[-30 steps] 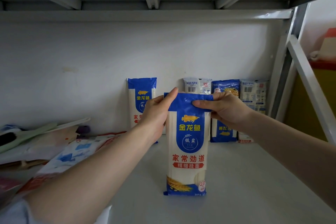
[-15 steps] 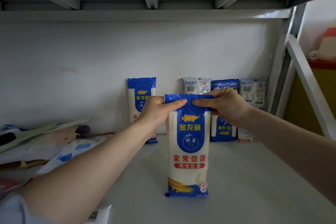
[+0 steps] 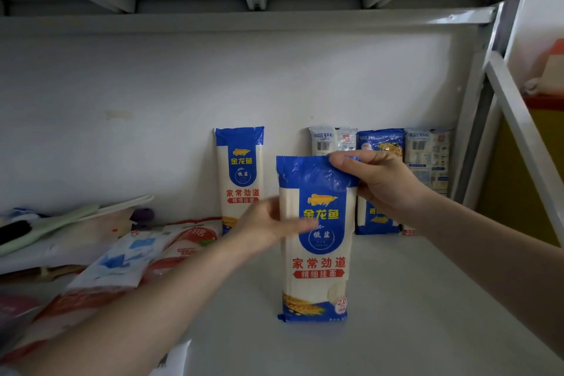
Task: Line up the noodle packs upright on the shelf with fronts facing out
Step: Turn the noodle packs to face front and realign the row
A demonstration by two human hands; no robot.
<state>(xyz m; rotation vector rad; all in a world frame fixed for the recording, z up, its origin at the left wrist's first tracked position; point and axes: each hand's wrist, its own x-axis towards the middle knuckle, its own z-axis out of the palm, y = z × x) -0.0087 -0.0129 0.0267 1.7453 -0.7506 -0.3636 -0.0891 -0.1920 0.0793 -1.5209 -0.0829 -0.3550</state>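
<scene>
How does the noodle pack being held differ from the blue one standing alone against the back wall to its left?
The held noodle pack stands out in the open on the shelf, pinched at its top edge by the right hand, with the blurred left hand at its side. The back-wall pack leans on the wall, untouched. Both stand upright, fronts out, with the same blue and white design.

My right hand pinching the top corner of an upright front-facing noodle pack on the shelf, my blurred left hand at its left edge, four packs along the back wall.
</scene>
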